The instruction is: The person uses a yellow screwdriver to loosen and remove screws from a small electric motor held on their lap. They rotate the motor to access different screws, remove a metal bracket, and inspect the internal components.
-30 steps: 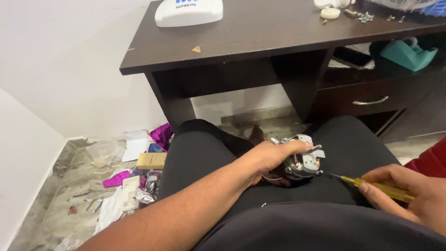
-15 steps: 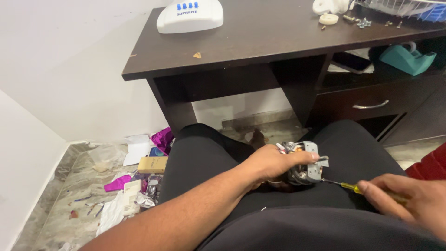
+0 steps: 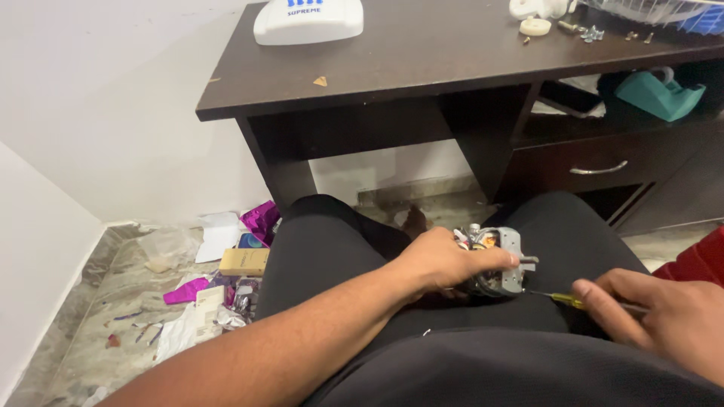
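Grey metal and copper windings are showing on the small electric motor [image 3: 494, 260], which is resting on the person's lap, on the black trousers [image 3: 332, 241], between the two thighs. The left hand [image 3: 441, 260] is clasping the motor from its left side, fingers wrapping over the top and holding it steady. The right hand [image 3: 664, 320] is pinching a yellow-handled screwdriver [image 3: 562, 299], whose thin shaft is reaching in to touch the motor's lower right edge. A red sleeve [image 3: 701, 260] is showing just beyond that hand.

Ahead, a dark brown wooden desk [image 3: 422, 68] is standing against the white wall, carrying a white plastic cover [image 3: 308, 21], a small round white part [image 3: 536, 26] and a few loose screws [image 3: 592, 32]. A teal tape dispenser [image 3: 658, 94] is sitting on the shelf under the top, above a drawer with a metal handle [image 3: 598, 169]. To the left, scraps of paper, purple foil [image 3: 260, 218] and a yellow box [image 3: 243, 261] are lying scattered on the marble floor [image 3: 113, 301].
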